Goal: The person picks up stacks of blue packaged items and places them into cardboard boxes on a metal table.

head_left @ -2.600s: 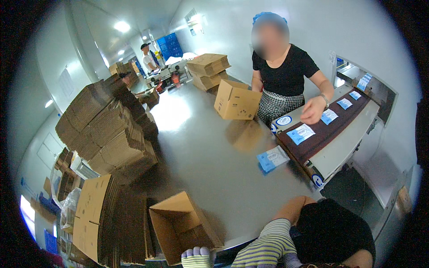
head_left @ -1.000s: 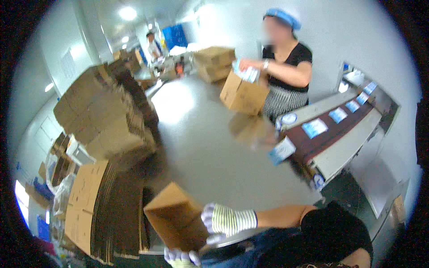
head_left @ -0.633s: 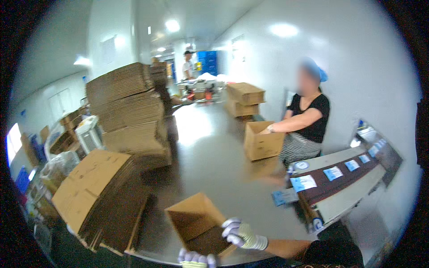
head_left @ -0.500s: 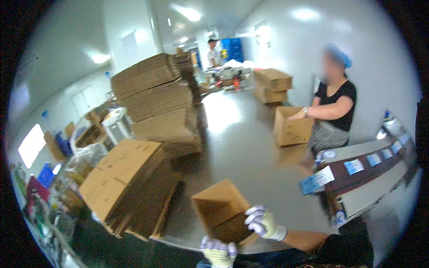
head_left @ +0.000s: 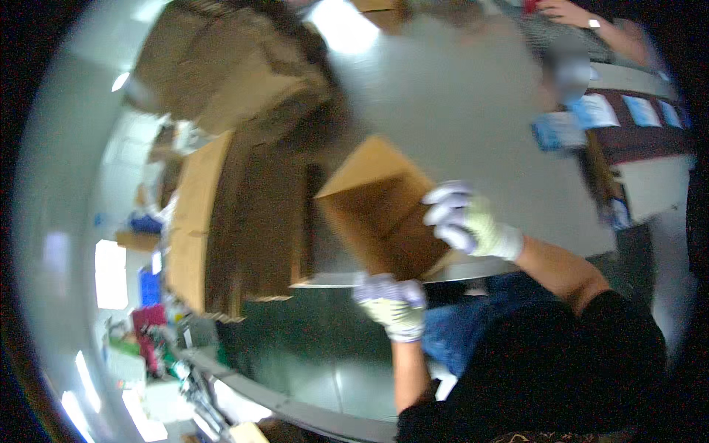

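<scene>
Now the whole view has swung down and blurred, so the grey tabletop [head_left: 473,125] fills the frame where the far room stood shortly before. The open cardboard box [head_left: 380,210] has tipped toward the person, seemingly lifted at its near edge. The right hand [head_left: 469,225] clasps its right wall; the left hand [head_left: 391,303] closes on the bottom corner. Flattened cartons [head_left: 244,214] stand just left.

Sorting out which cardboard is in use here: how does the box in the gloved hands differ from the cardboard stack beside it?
The cardboard box is opened up into a hollow shape; the flattened stack lies folded flat. The box is gripped by the left hand and right hand, while the stack is untouched. The box is single; the stack holds many sheets. Both are plain brown cardboard on the grey table.
</scene>
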A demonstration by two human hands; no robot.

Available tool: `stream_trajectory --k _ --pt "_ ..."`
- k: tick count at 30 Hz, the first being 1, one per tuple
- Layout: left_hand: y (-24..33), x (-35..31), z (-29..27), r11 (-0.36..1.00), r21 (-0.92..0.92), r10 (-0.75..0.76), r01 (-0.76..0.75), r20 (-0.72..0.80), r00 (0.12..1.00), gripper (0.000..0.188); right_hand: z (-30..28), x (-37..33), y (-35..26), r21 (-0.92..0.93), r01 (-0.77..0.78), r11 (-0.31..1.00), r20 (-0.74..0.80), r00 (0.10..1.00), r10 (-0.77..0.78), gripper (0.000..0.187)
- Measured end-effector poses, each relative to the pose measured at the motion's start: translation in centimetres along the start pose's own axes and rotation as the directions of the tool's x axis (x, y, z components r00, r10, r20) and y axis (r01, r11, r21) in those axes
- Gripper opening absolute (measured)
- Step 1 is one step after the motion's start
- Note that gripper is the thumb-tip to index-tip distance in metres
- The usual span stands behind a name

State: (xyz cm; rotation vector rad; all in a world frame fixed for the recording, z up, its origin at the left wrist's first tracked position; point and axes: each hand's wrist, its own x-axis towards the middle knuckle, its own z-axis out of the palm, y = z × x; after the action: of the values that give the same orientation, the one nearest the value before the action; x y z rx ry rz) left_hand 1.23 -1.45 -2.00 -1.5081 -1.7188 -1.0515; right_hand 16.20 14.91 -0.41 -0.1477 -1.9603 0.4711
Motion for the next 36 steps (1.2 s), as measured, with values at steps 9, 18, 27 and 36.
stream_trajectory --k 9,18,27,36 --pt "-2.8 -2.0 -0.5 0.987 0.032 -0.158 0.156 0.061 0.986 0.012 -3.3 -0.4 -0.2 0.086 -0.146 0.985 0.061 0.988 0.142 0.033" --pt "-2.6 -1.2 -0.1 0.995 -0.003 -0.101 0.101 0.024 0.995 0.027 -13.0 -4.1 8.5 -0.471 -0.379 0.796 0.2 0.834 0.515 0.025" --pt "-2.7 -1.7 -0.5 0.995 0.075 -0.068 0.064 0.047 0.997 0.028 -22.7 -1.4 17.4 -0.885 -0.226 0.407 0.258 0.49 0.833 0.039" --pt "-1.9 -1.5 -0.9 0.996 0.08 -0.04 0.037 0.036 0.999 0.021 -27.1 0.8 21.5 -0.872 -0.27 0.407 0.393 0.109 0.913 0.053"
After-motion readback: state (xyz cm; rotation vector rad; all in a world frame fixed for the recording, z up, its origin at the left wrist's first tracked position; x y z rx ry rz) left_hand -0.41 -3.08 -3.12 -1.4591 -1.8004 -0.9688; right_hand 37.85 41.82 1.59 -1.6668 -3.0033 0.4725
